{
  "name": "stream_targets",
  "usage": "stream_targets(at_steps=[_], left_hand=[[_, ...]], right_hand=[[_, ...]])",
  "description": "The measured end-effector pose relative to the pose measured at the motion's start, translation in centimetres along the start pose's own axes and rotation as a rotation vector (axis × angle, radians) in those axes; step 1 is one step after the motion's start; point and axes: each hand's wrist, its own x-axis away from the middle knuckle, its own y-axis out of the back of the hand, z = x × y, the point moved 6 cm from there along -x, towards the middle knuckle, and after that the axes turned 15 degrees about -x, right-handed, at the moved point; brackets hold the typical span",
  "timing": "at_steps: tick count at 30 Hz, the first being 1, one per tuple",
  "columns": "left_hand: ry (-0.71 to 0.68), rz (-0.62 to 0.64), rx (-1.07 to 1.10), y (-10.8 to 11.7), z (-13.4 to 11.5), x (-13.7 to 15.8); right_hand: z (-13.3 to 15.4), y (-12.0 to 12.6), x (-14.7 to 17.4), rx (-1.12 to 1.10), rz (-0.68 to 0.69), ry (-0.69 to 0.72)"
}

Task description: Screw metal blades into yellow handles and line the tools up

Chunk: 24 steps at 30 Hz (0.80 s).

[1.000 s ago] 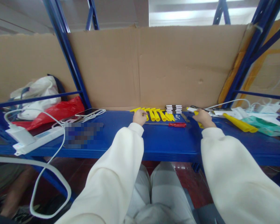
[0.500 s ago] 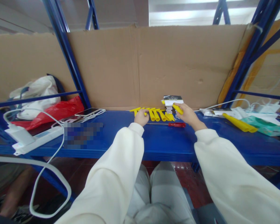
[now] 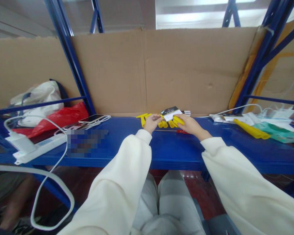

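Note:
My right hand (image 3: 191,125) is closed on a yellow handle (image 3: 178,120) and a black-and-white printed packet (image 3: 171,113), which tilts out to the left. My left hand (image 3: 153,123) is at the packet's left edge, with thumb and fingertips apart; whether they touch the packet I cannot tell. Below the packet lies a row of yellow T-shaped tools (image 3: 143,119) with tubular handles, partly hidden by my hands. A red-handled tool (image 3: 182,131) shows under my right hand. Behind my right hand, a stack of similar packets (image 3: 187,113) is mostly covered.
Cardboard (image 3: 186,68) walls the back of the blue shelf (image 3: 127,143). On the left are a white power strip (image 3: 41,147), a phone (image 3: 90,118) with cables and a red bag (image 3: 56,119). A yellow tube (image 3: 251,129) and a green packet (image 3: 276,132) lie on the right.
My right hand has moved left with the yellow handle, and a packet from the top of the stack has come with it. My left hand has lifted from the yellow tools and shifted right.

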Motion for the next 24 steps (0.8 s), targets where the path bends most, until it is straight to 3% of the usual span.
stream_targets(at_steps=[12,24], left_hand=[[-0.031,0.313,0.177,-2.5,-0.8,1.4],[-0.019,0.146,0.326,-2.9,-0.9,1.3]], right_hand=[[0.1,-0.2,-0.2,-0.029,-0.017,-0.014],[0.1,-0.3,-0.4,-0.049,-0.053,-0.038]])
